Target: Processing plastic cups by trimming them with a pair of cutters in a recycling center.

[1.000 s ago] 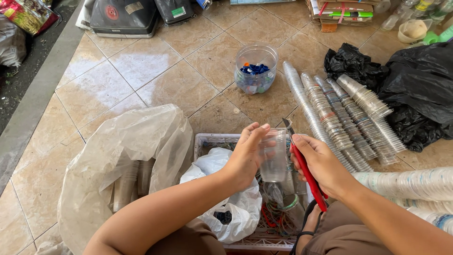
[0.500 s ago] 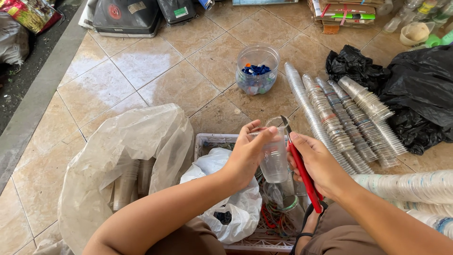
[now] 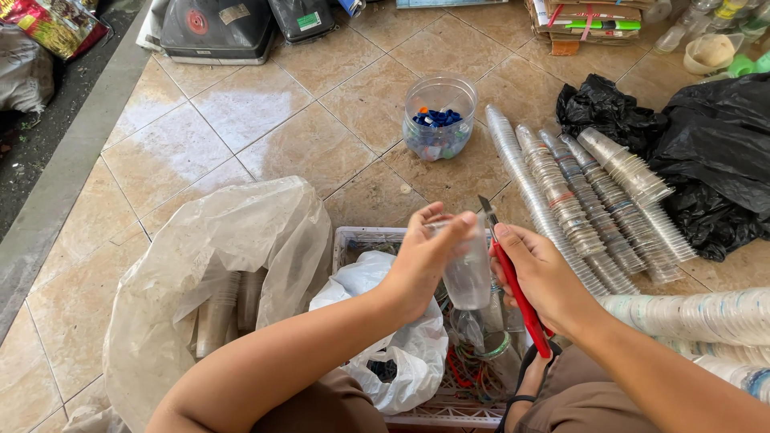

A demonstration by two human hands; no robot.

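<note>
- A clear plastic cup is held over the white crate by the left hand, fingers curled shut around its rim — steadied, it seems, for cutting.
- A red-handled utility knife is clasped in the right hand, blade up beside the cup.
- Room is tight (stacked cups right, clear bag left); open tile lies ahead.

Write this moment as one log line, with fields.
left hand: holds clear cup | right hand: holds red knife | below: white crate
</note>
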